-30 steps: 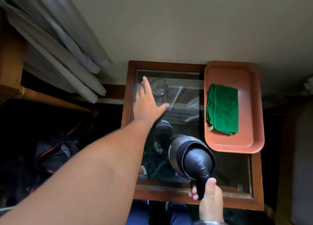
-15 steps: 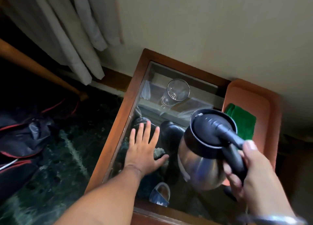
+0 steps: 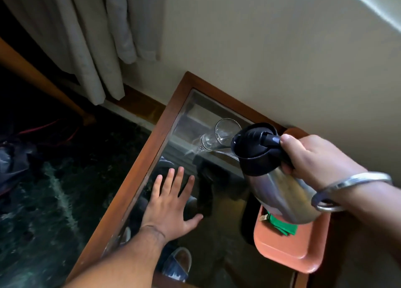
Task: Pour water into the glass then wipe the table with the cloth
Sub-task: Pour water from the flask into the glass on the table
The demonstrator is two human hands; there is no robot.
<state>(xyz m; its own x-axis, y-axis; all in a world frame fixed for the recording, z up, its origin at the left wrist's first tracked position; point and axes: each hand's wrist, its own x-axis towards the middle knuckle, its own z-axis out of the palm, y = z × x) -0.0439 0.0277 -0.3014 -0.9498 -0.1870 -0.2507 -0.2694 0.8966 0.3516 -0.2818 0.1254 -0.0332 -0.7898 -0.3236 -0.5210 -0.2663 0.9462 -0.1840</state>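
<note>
A clear drinking glass (image 3: 221, 133) stands at the far end of the glass-topped wooden table (image 3: 152, 144). My right hand (image 3: 312, 157) grips the black handle of a steel kettle (image 3: 275, 179), which is tilted with its black lid and spout close to the glass rim. My thumb rests on the lid button. Whether water is flowing I cannot tell. My left hand (image 3: 171, 203) lies flat on the table top, fingers spread, holding nothing. The green cloth (image 3: 282, 224) lies in an orange tray (image 3: 290, 253), mostly hidden behind the kettle.
The table stands against a cream wall (image 3: 260, 49). Pale curtains (image 3: 91, 38) hang at the upper left. A dark marbled floor (image 3: 54, 190) with bags and red cords lies to the left. Footwear shows through the glass top.
My right hand has carried the kettle up and toward the glass and tipped it over the rim. My left hand stays flat on the table. The view has swung right.
</note>
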